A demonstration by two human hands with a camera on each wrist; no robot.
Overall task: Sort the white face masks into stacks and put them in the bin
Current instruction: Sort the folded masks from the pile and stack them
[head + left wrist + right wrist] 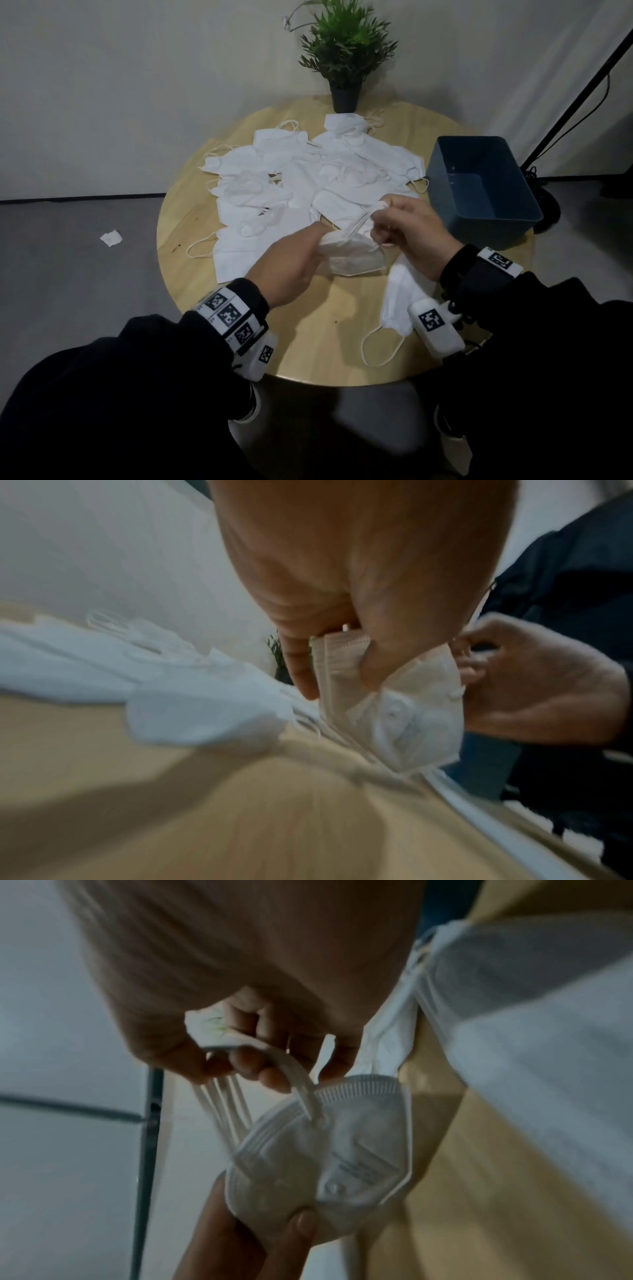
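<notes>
Round wooden table point(191, 219) has a blue bin point(445, 192) with nothing inside at its right edge, beside loose masks point(308, 171). Left hand point(291, 260) grips a mask stack point(352, 255) near the front edge, and right hand point(407, 229) pinches its ear loops point(222, 1107)

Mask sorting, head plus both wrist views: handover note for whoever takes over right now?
Left hand: grips a small stack of masks by one end, just above the table.
Right hand: pinches that stack's ear loops, pulled up together.
Loose masks: heaped across the middle of the table. One single mask lies near the front edge, under the right wrist.
Bin: at the table's right, nothing visible inside.
Done: one stack gathered, in hand.
Left: put this stack in the bin, then stack and bin the rest.
</notes>
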